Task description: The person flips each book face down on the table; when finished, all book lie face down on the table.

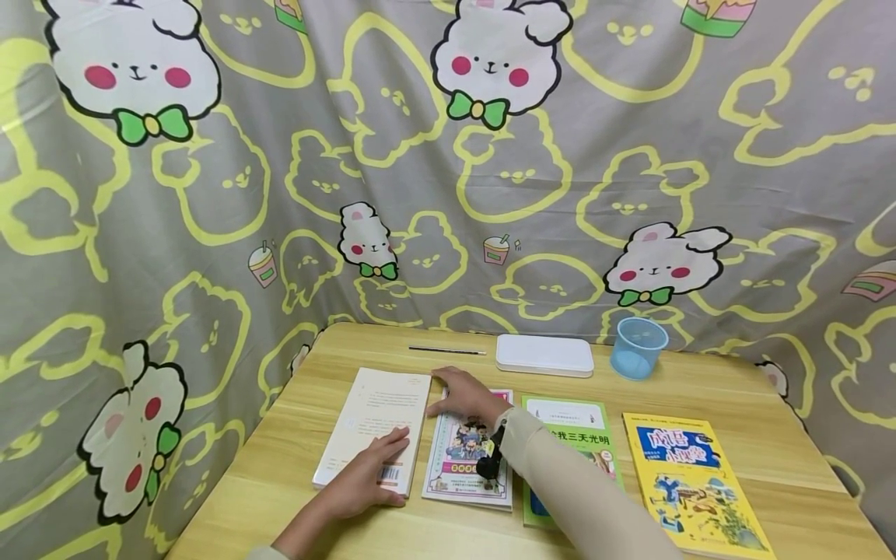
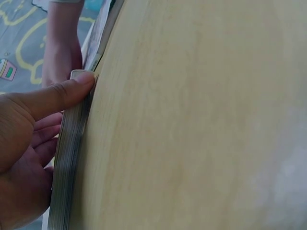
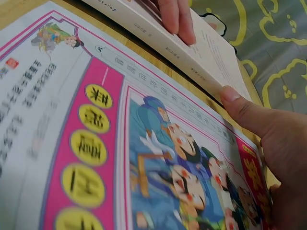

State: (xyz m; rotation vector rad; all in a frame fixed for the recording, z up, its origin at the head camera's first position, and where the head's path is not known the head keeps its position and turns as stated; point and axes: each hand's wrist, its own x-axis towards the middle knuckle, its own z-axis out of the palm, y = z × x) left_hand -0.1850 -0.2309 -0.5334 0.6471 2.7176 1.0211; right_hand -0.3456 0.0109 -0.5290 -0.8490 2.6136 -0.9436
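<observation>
A thick white book point(image 1: 381, 420) lies back cover up at the left of the table. My left hand point(image 1: 360, 474) rests on its lower part, fingers stretched over the cover. In the left wrist view the left thumb point(image 2: 62, 96) lies against the book's near corner, beside the page edges point(image 2: 67, 158). My right hand point(image 1: 465, 393) reaches across to the book's far right corner. In the right wrist view the right thumb point(image 3: 244, 108) touches the end of the book's spine point(image 3: 177, 55). Below the right hand lies a book with a pink-bordered cartoon cover point(image 1: 465, 459).
Right of the cartoon book lie a green book point(image 1: 567, 416), partly under the right sleeve point(image 1: 574, 474), and a yellow book point(image 1: 693, 482). Along the back are a thin dark stick point(image 1: 448, 351), a white case point(image 1: 544, 355) and a blue cup point(image 1: 638, 350). A patterned curtain point(image 1: 420, 179) hangs behind.
</observation>
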